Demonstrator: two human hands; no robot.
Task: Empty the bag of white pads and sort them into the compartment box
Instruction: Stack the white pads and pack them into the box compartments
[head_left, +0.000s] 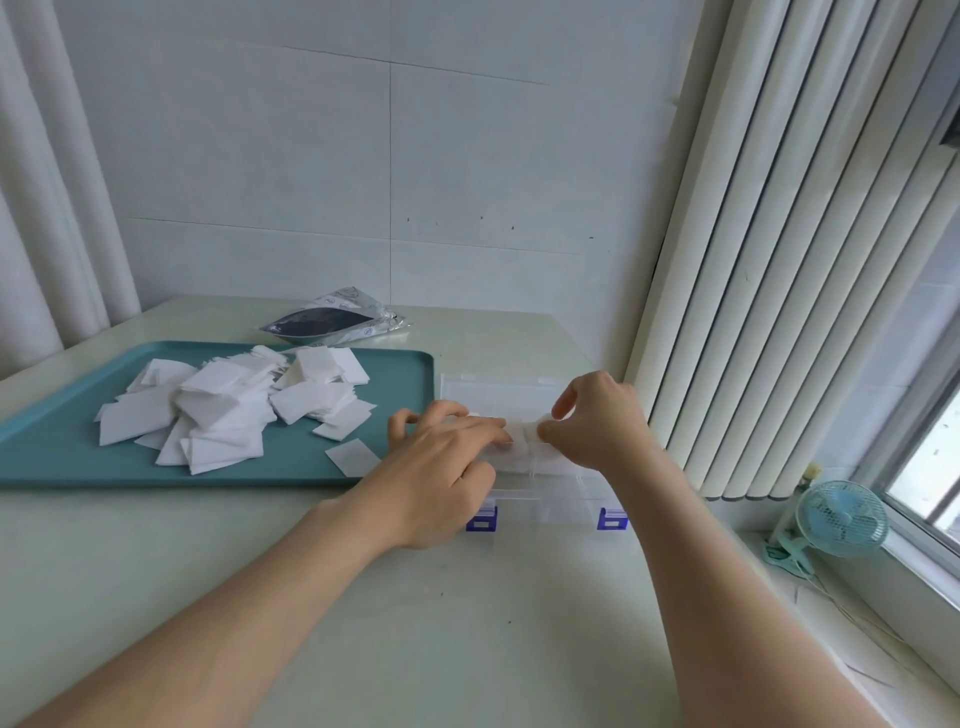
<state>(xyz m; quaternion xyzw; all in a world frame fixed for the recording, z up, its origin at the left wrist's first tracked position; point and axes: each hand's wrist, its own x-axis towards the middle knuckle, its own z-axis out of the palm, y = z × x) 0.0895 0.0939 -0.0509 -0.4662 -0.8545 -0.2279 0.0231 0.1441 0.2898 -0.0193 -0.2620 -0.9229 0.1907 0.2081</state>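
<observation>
Currently both hands work over the compartment box (550, 506) — the right hand (597, 421) pinches a white pad (524, 434), the left hand (447, 457) steadies it with extended fingers (478, 427). Seat it flat inside one compartment; the loose pile (223, 410) lies left of the box.

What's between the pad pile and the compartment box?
Head view: a single loose pad on bare teal tray, between pile and box; the left hand overlaps the box's edge.
</observation>
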